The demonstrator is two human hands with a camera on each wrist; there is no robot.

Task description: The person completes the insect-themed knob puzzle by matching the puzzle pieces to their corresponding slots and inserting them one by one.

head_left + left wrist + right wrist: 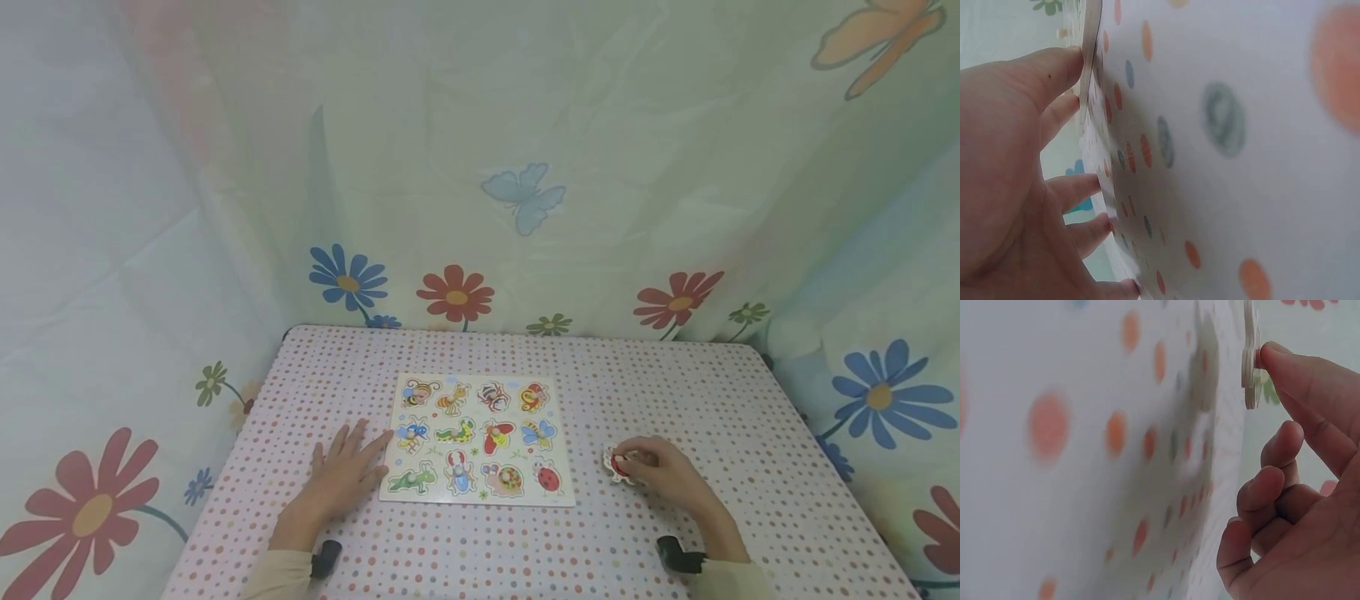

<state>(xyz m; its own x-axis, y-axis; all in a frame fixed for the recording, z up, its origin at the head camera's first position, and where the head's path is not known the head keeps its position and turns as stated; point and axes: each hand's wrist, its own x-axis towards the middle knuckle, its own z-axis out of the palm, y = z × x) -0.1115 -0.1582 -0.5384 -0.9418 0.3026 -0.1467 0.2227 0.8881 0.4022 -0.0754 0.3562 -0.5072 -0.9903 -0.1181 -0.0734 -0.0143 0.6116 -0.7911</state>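
Note:
A wooden puzzle board [566, 462] with pictures of insects and other small creatures lies on the table. My left hand [341, 475] rests spread at its left side; in the left wrist view, the thumb [1063, 65] touches the board's edge and several fingertips touch the tablecloth. To the right of the board, my right hand [663, 471] pinches a small red-and-white puzzle piece [618, 468]. The right wrist view shows this piece [1249, 362] edge-on, gripped by its knob between thumb and finger, apart from the cloth, with its shadow beside it. Fingers partly hide its picture.
A dotted cloth [480, 550] covers the table. Behind it hangs a curtain [420, 167] printed with flowers and butterflies, with more of the same at both sides. A black device [326, 558] sits at the left wrist and another [678, 556] at the right.

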